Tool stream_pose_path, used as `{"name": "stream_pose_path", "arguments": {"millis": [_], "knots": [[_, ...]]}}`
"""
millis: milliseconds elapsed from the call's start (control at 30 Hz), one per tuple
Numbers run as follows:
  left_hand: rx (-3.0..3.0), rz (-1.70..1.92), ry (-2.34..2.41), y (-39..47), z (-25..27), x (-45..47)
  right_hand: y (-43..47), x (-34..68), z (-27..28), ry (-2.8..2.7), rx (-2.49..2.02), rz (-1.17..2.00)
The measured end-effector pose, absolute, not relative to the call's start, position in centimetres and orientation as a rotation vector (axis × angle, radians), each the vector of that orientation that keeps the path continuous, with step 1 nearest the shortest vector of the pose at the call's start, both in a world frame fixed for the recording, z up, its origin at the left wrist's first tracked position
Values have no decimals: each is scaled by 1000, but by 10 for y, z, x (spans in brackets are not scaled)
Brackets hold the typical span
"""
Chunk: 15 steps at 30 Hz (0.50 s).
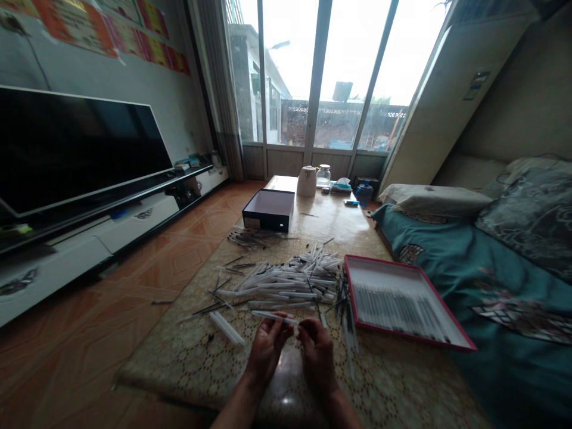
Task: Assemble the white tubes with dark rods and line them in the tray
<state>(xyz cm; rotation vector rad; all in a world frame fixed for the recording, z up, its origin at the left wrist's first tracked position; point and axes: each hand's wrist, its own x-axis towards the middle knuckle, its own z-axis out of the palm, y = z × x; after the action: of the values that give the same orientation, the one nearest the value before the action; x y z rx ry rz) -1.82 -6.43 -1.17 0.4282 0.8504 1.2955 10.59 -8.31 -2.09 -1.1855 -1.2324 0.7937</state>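
Observation:
My left hand (267, 342) is closed around a slim white pen barrel (268, 314), which lies nearly level with one end sticking out to the left. At the barrel's right end, the fingers of my right hand (316, 345) are pinched together; whatever is between them is too small to make out. Just beyond both hands spreads a heap of white pen barrels (290, 279) mixed with thin dark refills. A few white barrels (227, 328) lie side by side left of my left hand. To the right, a red-rimmed shallow box (384, 274) holds a row of pens.
Further back on the patterned table (187, 357) stand a dark open box (266, 223), a pale kettle (307, 182), a glass jar (323, 176) and a tissue pack (342, 185). Dark thin refills (250, 238) lie before the dark box. A teal-covered sofa (438, 244) borders the right side.

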Motion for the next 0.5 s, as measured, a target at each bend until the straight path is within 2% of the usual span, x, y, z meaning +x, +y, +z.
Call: {"name": "stream_pose_path", "arguments": {"millis": [500], "knots": [[450,1313,841,-64,-15,-19,-82,106,-20,-1216,-1195,850]]}}
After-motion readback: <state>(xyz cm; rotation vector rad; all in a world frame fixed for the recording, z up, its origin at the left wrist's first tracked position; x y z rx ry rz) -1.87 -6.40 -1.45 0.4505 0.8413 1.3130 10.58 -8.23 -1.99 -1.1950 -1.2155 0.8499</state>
